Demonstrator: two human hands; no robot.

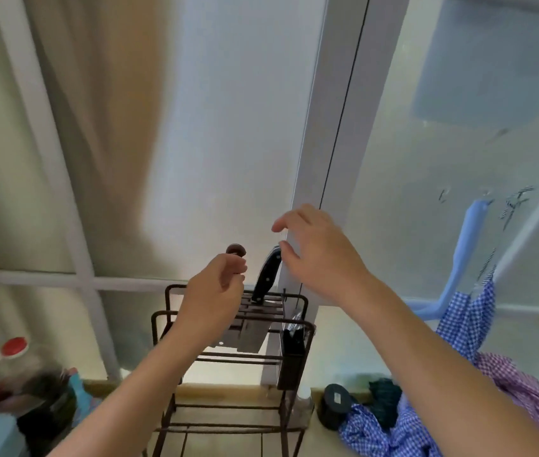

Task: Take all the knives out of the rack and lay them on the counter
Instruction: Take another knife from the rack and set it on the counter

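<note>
A dark brown wire rack (161, 324) stands at the bottom centre in front of a frosted window. A cleaver with a wide steel blade (248, 338) sits in its slots, and its brown wooden handle (235, 249) sticks up. My left hand (212, 298) is curled around that handle. To its right a knife with a black riveted handle (267, 275) stands tilted in the rack. My right hand (320, 255) hovers just right of the black handle with fingers spread and holds nothing. A black holder (291, 361) hangs on the rack's right side.
A bottle with a red cap (14, 347) and blurred jars stand at the lower left. Blue checked cloth (465, 321) and pink checked cloth (525, 387) hang at the right by a blue hanger (469, 245). A black round object (334, 404) lies beside the rack.
</note>
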